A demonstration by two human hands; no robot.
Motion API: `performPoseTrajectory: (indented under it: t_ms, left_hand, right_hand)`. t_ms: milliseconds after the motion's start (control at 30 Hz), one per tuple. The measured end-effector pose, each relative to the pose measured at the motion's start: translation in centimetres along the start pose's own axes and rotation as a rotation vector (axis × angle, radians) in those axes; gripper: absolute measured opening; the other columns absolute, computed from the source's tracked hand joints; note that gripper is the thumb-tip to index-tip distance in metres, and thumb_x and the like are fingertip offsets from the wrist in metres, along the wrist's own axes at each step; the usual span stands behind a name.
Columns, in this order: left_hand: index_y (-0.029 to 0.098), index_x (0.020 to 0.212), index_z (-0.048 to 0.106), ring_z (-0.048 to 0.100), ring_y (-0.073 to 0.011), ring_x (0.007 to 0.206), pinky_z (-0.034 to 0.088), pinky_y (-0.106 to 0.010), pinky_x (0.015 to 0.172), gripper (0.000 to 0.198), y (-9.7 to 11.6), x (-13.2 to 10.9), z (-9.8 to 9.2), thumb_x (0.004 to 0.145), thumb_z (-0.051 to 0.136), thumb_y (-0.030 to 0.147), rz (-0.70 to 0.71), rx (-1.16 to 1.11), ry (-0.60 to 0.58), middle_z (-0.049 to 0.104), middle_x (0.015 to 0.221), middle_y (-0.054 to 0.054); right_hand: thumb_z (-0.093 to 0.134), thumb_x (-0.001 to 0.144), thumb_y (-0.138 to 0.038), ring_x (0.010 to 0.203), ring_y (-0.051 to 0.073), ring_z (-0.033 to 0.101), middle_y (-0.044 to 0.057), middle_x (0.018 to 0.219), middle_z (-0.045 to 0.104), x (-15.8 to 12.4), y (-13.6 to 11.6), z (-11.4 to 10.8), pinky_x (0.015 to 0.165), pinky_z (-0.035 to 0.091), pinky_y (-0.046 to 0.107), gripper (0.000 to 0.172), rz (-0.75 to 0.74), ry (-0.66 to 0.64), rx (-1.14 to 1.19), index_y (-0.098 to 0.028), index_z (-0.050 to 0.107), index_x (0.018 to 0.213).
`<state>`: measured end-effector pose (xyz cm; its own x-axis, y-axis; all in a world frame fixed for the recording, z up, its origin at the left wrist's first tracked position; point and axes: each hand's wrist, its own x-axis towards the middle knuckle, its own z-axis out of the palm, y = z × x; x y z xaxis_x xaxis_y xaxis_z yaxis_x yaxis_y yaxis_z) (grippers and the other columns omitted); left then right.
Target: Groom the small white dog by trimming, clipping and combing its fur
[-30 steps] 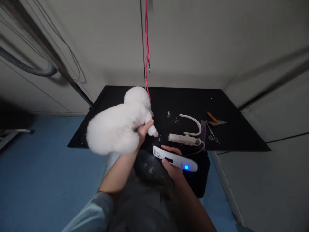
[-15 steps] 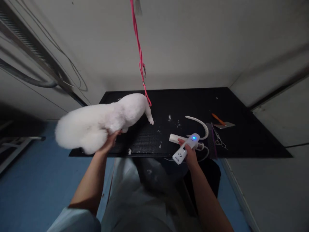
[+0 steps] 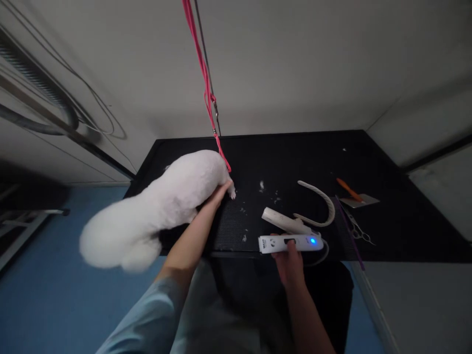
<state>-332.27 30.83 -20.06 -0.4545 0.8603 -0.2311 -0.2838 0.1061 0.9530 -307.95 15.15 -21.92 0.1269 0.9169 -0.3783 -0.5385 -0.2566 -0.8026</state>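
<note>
A white fluffy dog [image 3: 184,182] stands at the left of the black grooming table [image 3: 280,152], one end overhanging the near left edge. My left hand [image 3: 220,192] reaches along its near side and is closed at the leg by the pink loop; some fingers are hidden behind fur. A small paw shows just past my fingertips. In my right hand [image 3: 289,258] is a white hair clipper [image 3: 295,242], held level above the front edge with its blue light on. My thumb lies on the dark switch, and the blade end points left, toward the dog.
A pink grooming leash [image 3: 206,93] hangs down to the dog. Behind the clipper lie a white handle-like device [image 3: 282,220] and a pale curved cord [image 3: 326,201]. Farther right are a purple-edged comb [image 3: 352,233], scissors [image 3: 357,230], an orange-handled tool [image 3: 348,189] and tufts of fur.
My left hand has moved right along the dog from its underside to the leg. The clipper has turned from slanted to level, blade end left. The dog's overhanging end has shifted nearer, and the view has moved slightly.
</note>
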Motion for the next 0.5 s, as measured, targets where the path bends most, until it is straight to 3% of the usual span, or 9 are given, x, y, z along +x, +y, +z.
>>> performPoseTrajectory:
  t_ms: [67,133,200,267,333,400,500]
  left_hand:
    - [0.017,0.092,0.064,0.048,-0.0293,0.135,0.027,-0.044,0.121,0.016,-0.5,2.8,1.4,0.081,0.071,0.027,-0.039,-0.061,-0.021,0.067,0.111,-0.008]
    - [0.017,0.084,0.063,0.058,-0.0305,0.122,0.039,-0.044,0.112,0.021,-1.0,3.3,1.9,0.085,0.065,0.038,-0.037,-0.084,-0.090,0.069,0.093,-0.009]
    - [0.019,0.082,0.062,0.064,-0.0294,0.105,0.049,-0.041,0.097,0.038,-1.4,2.4,2.1,0.076,0.071,0.055,-0.002,-0.138,-0.229,0.066,0.081,-0.007]
    - [0.020,0.093,0.062,0.063,-0.0242,0.089,0.053,-0.038,0.082,0.060,-1.0,1.0,2.3,0.059,0.081,0.065,0.077,-0.182,-0.444,0.063,0.080,-0.004]
    - [0.022,0.108,0.059,0.061,-0.0190,0.084,0.054,-0.034,0.074,0.069,0.5,-0.4,2.7,0.057,0.086,0.061,0.186,-0.175,-0.664,0.062,0.087,-0.001]
    - [0.020,0.107,0.058,0.063,-0.0180,0.090,0.055,-0.032,0.077,0.049,3.0,-1.4,3.4,0.075,0.079,0.051,0.300,-0.089,-0.819,0.064,0.099,-0.004]
    - [0.021,0.106,0.052,0.067,-0.0197,0.091,0.056,-0.033,0.072,0.033,6.4,-2.5,4.0,0.086,0.071,0.038,0.269,-0.032,-1.007,0.065,0.114,-0.009]
  right_hand:
    - [0.077,0.075,-0.049,0.070,0.023,0.068,0.007,0.096,0.078,-0.7,0.3,0.1,0.050,0.050,0.033,0.032,-0.014,-0.079,-0.012,-0.027,0.066,0.095]
    - [0.079,0.074,-0.046,0.072,0.025,0.070,0.008,0.100,0.078,-1.1,0.6,0.3,0.052,0.054,0.036,0.034,-0.041,-0.138,-0.037,-0.028,0.068,0.101]
    - [0.080,0.075,-0.045,0.072,0.026,0.072,0.009,0.104,0.077,-1.4,0.7,0.6,0.053,0.057,0.039,0.036,-0.065,-0.171,-0.067,-0.030,0.069,0.106]
    - [0.079,0.077,-0.044,0.074,0.027,0.073,0.009,0.114,0.075,-1.5,0.4,1.0,0.057,0.061,0.043,0.043,-0.085,-0.172,-0.079,-0.031,0.066,0.116]
    - [0.079,0.079,-0.041,0.083,0.029,0.074,0.009,0.125,0.071,-1.8,-0.3,1.6,0.065,0.064,0.047,0.050,-0.125,-0.156,-0.092,-0.032,0.060,0.124]
    - [0.080,0.078,-0.034,0.101,0.030,0.072,0.010,0.131,0.067,-1.9,-1.4,2.2,0.071,0.066,0.045,0.052,-0.214,-0.138,-0.132,-0.030,0.057,0.125]
    - [0.078,0.078,-0.025,0.122,0.031,0.063,0.008,0.135,0.063,-2.2,-3.2,3.2,0.074,0.066,0.040,0.048,-0.393,-0.123,-0.232,-0.029,0.057,0.120]
